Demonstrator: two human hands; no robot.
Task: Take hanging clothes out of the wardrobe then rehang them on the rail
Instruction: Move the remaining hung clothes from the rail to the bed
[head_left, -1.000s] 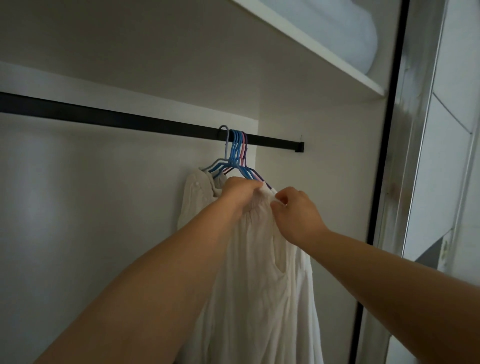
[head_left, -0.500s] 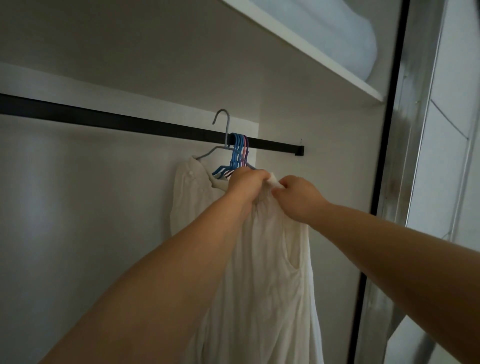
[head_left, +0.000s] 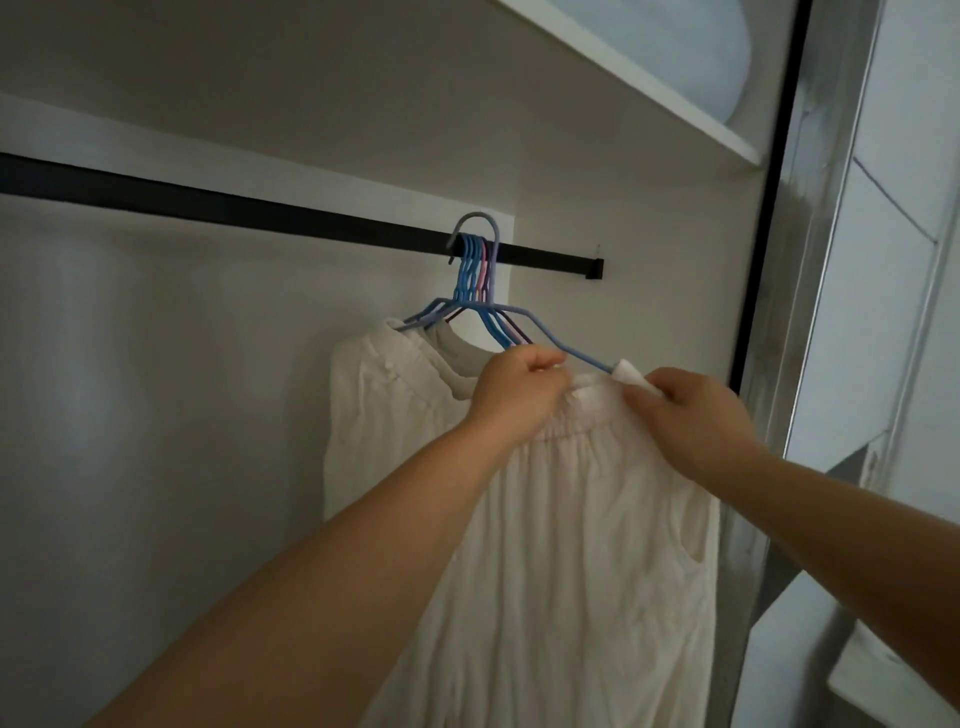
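A home wardrobe is shown: a black rail (head_left: 260, 218) with hangers (head_left: 475, 270), a shelf (head_left: 623, 78) above, bedding (head_left: 675, 47) stored.

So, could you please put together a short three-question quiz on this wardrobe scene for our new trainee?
1. True or false: the black rail is bare of hangers.
2. What do the left hand and right hand grip?
A. the white garment
B. the shelf
C. the rail
3. Fill in: the hangers are bunched near the rail's ____ end.

Key: 1 false; 2 A; 3 right.
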